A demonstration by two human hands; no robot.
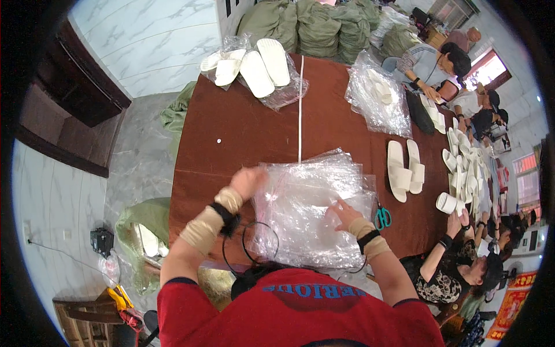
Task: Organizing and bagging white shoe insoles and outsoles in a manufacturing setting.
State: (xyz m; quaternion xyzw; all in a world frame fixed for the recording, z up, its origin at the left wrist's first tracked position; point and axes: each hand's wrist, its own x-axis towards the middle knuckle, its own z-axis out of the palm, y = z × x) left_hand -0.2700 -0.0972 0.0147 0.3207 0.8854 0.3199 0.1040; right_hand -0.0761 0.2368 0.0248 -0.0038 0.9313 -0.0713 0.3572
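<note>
A stack of clear plastic bags (300,214) lies on the brown table right in front of me. My right hand (347,215) rests on the right part of the stack, its fingers stretched out over the plastic. At the upper left edge of the bags is my left hand (250,180), smeared by motion, so its grip is unclear. Teal-handled scissors (382,218) lie just right of the stack. Farther right, a pair of white slide sandals (399,172) sits side by side on the table.
White slippers on plastic (256,74) lie at the far left of the brown table (231,121). More bags (378,107) lie at the far right. A pile of white slippers (465,168) runs along the right side, where co-workers (462,272) sit. Green sacks (318,29) stand behind.
</note>
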